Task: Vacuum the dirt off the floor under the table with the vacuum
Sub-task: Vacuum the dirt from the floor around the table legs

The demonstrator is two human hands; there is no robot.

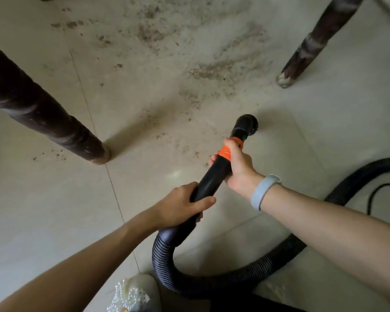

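Both hands hold the vacuum wand [214, 174]: the left hand [180, 207] wraps its rear end, the right hand [238, 166] grips by the orange band. The brush nozzle [248, 126] sits at the near edge of the dirt [209, 70], most of it apparently uncleaned. Next, probably push forward between the two table legs [54, 122], where the floor [43, 199] gives open room.

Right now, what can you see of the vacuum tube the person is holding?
The vacuum tube is a black, smooth, plastic-looking pipe with an orange band, tilted down toward the floor. A round brush nozzle sits at its tip. A ribbed hose curls behind. The left hand grips its lower end, the right hand the band.
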